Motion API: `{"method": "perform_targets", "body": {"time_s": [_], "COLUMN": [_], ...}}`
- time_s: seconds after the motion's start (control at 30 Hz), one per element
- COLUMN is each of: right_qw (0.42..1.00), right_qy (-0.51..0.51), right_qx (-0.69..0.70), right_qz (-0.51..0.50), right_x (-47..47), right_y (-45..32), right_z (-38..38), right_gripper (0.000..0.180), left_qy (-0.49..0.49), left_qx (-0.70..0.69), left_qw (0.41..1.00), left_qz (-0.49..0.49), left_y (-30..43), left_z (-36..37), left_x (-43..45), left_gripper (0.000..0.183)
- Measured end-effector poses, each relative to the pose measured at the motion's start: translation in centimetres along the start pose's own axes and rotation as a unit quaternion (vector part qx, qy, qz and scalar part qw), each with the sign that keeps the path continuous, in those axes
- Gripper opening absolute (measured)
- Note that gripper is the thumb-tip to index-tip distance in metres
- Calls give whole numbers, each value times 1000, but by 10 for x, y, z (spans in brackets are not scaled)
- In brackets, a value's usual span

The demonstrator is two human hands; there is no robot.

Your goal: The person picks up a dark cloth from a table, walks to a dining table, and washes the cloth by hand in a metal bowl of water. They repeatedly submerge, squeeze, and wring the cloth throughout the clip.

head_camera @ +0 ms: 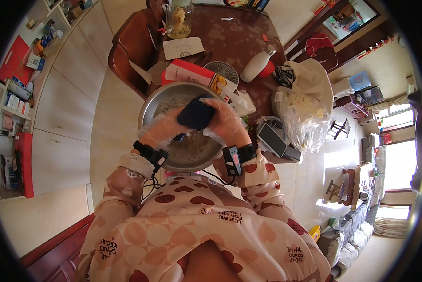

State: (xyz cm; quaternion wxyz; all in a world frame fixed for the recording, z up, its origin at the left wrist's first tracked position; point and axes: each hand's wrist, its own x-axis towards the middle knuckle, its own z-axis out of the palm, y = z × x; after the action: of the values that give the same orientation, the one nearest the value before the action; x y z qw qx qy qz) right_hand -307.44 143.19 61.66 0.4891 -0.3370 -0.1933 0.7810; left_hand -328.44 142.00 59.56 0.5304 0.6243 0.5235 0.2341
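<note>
My left hand and my right hand, both in clear plastic gloves, hold a dark blue cloth between them. They are above a round metal basin that contains cloudy, foamy water. A smaller dark blue piece shows under the cloth near my left hand; whether it belongs to the same cloth, I cannot tell. Some fingers are hidden behind the cloth. Black devices with cables are strapped on both wrists.
Beyond the basin, a wooden table holds a red box, a round grooved dish, a white bottle and a glass jar. A smartphone and a plastic bag lie at the right. A wooden chair stands left.
</note>
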Motion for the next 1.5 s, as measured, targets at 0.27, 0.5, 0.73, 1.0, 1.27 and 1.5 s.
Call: {"method": "perform_targets", "body": {"time_s": [0.27, 0.5, 0.73, 1.0, 1.27, 1.5], "right_qw": [955, 943, 977, 971, 967, 943], "right_qy": [22, -82, -6, 70, -4, -21], "right_qx": [-295, -312, -211, -193, 32, 53], "right_qz": [4, -81, -34, 122, 254, 329], "right_x": [14, 1, 12, 20, 13, 12], "right_y": [20, 28, 69, 55, 39, 33], "right_z": [-35, -9, 12, -14, -10, 2], "right_gripper": [39, 63, 81, 34, 25, 30], "left_qy": [4, -3, 27, -189, -74, -214], "left_qx": [-56, -210, -488, -646, -313, -482], "left_qw": [998, 973, 872, 739, 944, 849], "left_qz": [40, 99, 2, -40, -80, 30], "left_y": [9, -16, -20, 13, -34, -28], "left_z": [-17, -11, 18, 6, -33, -26], "left_x": [-5, 19, 32, 12, 30, 32], "left_gripper": [59, 43, 18, 57, 75, 95]}}
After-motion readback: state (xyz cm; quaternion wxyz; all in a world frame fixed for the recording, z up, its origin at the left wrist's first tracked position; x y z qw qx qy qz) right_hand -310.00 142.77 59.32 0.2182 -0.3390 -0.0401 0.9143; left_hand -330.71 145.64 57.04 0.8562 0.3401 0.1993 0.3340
